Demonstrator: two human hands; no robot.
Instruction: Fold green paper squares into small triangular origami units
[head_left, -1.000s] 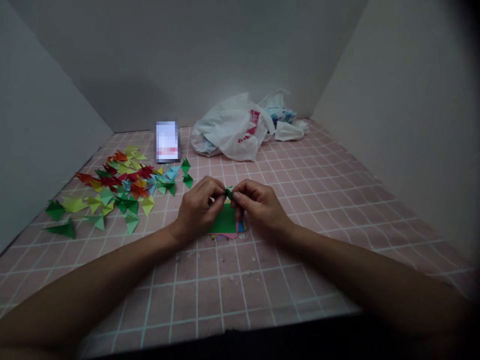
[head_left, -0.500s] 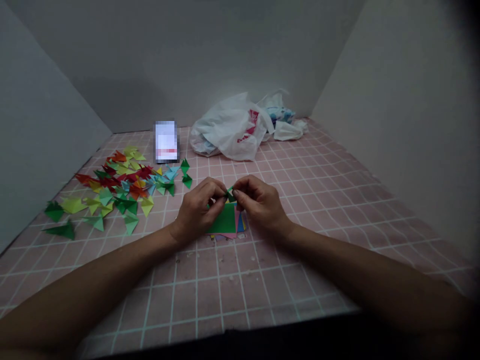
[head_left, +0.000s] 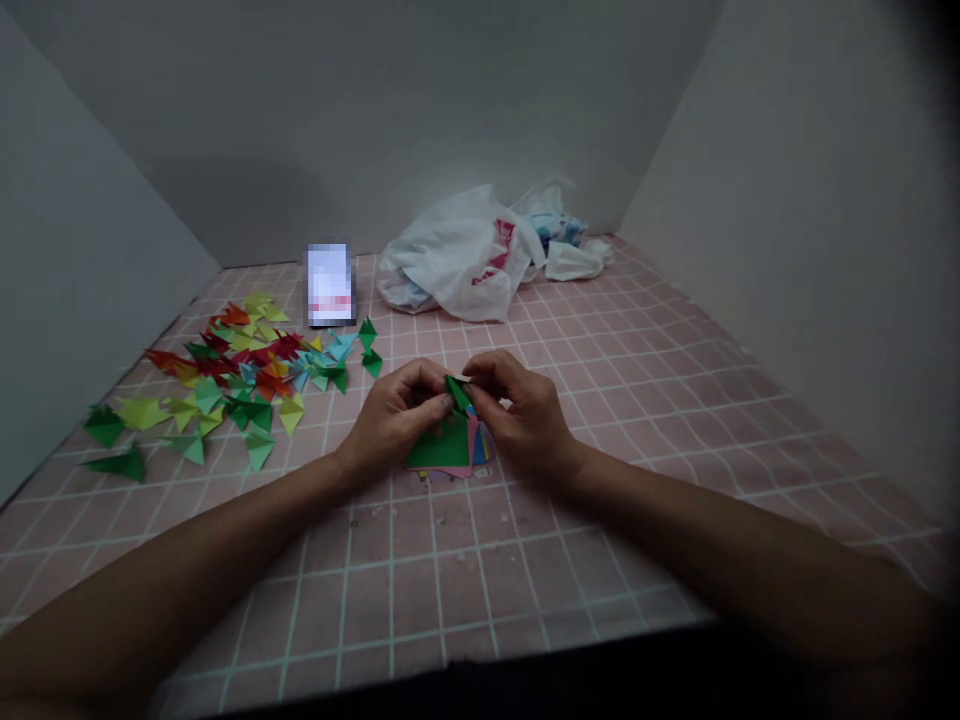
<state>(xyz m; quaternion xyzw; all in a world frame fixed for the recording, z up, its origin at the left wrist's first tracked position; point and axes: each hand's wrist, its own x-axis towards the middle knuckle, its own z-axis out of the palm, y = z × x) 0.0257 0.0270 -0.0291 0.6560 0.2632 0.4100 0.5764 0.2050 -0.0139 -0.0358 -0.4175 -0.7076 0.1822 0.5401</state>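
Note:
A small green piece of folded origami paper (head_left: 458,394) is pinched between my two hands, its pointed side facing up. My left hand (head_left: 401,410) grips its left side between thumb and fingers. On its right side, the thumb and forefinger of my right hand (head_left: 521,405) are closed on the paper. Just below lies a stack of square coloured paper (head_left: 442,446), a green sheet on top with pink, blue and yellow edges peeking out. My fingers cover part of the folded piece and the stack's upper edge.
Many folded paper cranes (head_left: 255,412) in green, yellow, red and blue spread over the left side. A lit phone (head_left: 330,285) with a blurred screen stands behind them. White plastic bags (head_left: 465,255) lie at the back on the pink checked cloth (head_left: 637,400). Pale walls enclose three sides.
The green paper has turned between my fingers and now shows a larger, wider face. My left thumb has shifted along it; both hands stay above the stack.

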